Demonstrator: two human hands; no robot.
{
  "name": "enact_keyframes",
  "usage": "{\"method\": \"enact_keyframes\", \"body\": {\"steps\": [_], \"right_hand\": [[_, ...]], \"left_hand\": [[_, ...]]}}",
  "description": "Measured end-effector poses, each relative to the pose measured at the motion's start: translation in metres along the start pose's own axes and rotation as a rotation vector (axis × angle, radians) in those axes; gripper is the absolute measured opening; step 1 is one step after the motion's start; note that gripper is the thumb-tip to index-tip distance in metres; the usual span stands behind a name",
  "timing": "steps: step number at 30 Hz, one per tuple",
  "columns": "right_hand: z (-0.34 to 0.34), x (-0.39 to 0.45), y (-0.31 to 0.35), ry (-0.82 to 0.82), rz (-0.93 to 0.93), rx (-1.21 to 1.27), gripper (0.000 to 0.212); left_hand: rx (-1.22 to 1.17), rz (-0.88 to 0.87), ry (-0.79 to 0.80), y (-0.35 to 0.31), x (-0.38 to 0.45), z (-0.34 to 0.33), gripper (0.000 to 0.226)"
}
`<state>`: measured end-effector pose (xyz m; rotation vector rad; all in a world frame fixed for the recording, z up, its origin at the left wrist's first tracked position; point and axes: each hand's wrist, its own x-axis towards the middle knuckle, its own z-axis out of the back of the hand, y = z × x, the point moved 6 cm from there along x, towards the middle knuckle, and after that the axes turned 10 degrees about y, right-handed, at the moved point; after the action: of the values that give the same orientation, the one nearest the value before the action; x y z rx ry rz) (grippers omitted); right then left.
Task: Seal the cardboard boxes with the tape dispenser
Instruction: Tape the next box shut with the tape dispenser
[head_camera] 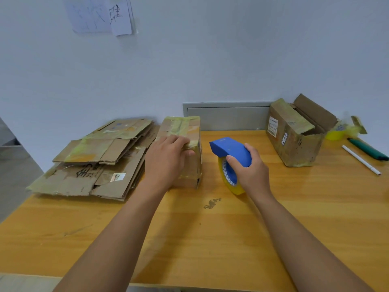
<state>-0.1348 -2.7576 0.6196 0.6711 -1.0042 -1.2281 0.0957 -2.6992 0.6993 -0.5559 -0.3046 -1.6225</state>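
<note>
In the head view, a wooden table (210,239) stands against a white wall (210,60). Both bare forearms reach forward from the lower edge of the picture.

The left hand (166,163) lies on a closed box (185,148) at the middle of the table, a little to the left. The palm covers the near left part of the box top. The fingers (179,141) are only lightly bent and rest on the yellowish tape along the top edge, and the thumb tip reaches over to the right side face. The hand presses on the box and does not curl around it. The box stands on the table with many strips of old tape on it.

The right hand (250,171) grips the dispenser (231,150), just to the right of the box and apart from it. The fingers wrap over the back of the blue cover, and the thumb (233,163) lies on the side, next to the blue hub. The yellow roll (231,186) hangs below the cover, and its lower edge is at the table surface. The blue front end points to the left and away, toward the box.

To the left of the box lies a pile of flat cartons (94,161). At the far right stands an open box (299,131) with its flaps up. Beside it there are a second roll (336,133), a green marker (368,150) and a white pen (360,160). A paper (101,15) with handwriting hangs on the wall.
</note>
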Motion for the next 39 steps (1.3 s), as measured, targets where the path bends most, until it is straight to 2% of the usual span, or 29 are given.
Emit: {"method": "enact_keyframes", "body": {"steps": [3, 8, 12, 15, 18, 26, 30, 34, 39], "right_hand": [[0.0, 0.0, 0.001, 0.0, -0.003, -0.004, 0.071], [0.0, -0.001, -0.001, 0.0, -0.005, -0.001, 0.071], [0.0, -0.001, -0.002, -0.009, 0.004, 0.005, 0.071], [-0.001, 0.0, -0.002, -0.012, 0.001, 0.001, 0.071], [-0.001, -0.001, -0.002, -0.018, 0.004, -0.002, 0.071], [-0.001, -0.003, -0.001, -0.03, 0.005, -0.015, 0.071], [-0.001, -0.005, -0.001, -0.03, 0.018, -0.021, 0.072], [-0.001, -0.005, -0.002, -0.02, 0.008, -0.019, 0.073], [-0.002, -0.003, 0.0, -0.022, 0.009, -0.019, 0.071]], "left_hand": [[0.022, 0.011, -0.093, -0.006, -0.003, 0.001, 0.029], [0.076, 0.041, 0.195, -0.006, 0.014, -0.014, 0.051], [-0.088, 0.083, 0.275, 0.005, 0.028, -0.004, 0.046], [-0.076, 0.141, 0.217, 0.01, 0.036, 0.001, 0.047], [0.051, 0.082, 0.169, 0.002, 0.038, -0.006, 0.049], [0.087, 0.026, 0.104, 0.005, 0.03, -0.015, 0.062], [0.071, 0.002, -0.013, -0.004, 0.019, -0.016, 0.057], [0.023, -0.014, -0.032, -0.001, 0.017, -0.019, 0.051], [0.105, -0.02, -0.124, -0.005, 0.014, -0.021, 0.043]]}}
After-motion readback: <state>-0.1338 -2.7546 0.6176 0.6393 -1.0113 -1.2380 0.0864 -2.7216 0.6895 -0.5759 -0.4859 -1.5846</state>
